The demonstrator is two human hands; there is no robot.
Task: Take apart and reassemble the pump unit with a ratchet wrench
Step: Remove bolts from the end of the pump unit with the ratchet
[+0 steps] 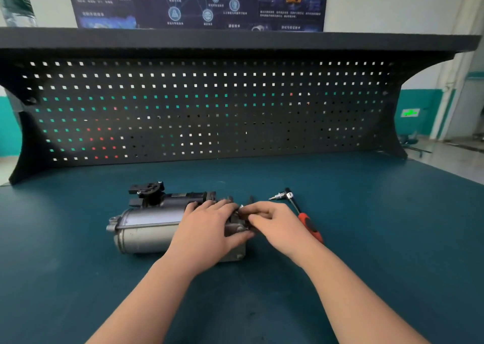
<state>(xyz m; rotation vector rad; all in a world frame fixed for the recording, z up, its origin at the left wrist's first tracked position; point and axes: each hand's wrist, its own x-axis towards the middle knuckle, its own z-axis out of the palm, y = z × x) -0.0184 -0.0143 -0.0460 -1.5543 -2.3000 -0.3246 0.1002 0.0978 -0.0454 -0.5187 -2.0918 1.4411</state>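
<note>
Two bare hands are working at the right end of the pump. The left hand [207, 228] is lying over the grey metal cylindrical pump unit [149, 226], fingers draped across the top and thumb curling round its right end block, gripping it. The right hand [275, 223] is pinching a small dark part [242, 213] with a silvery tip against that same end, fingertips nearly touching the left fingers; what the part is, cannot tell. The pump unit is lying on its side on the dark teal desk [366, 239], near the middle, with a black plastic connector bracket [148, 190] sticking up at its rear left. Just right of the right hand, the red-and-black-handled ratchet wrench [301, 214] is lying on the desk untouched, its chrome head and bit pointing left at the far end. Behind the desk a black perforated pegboard panel [209, 108] is standing under a dark shelf [235, 40], with a dark blue poster [196, 1] on the wall above.
</note>
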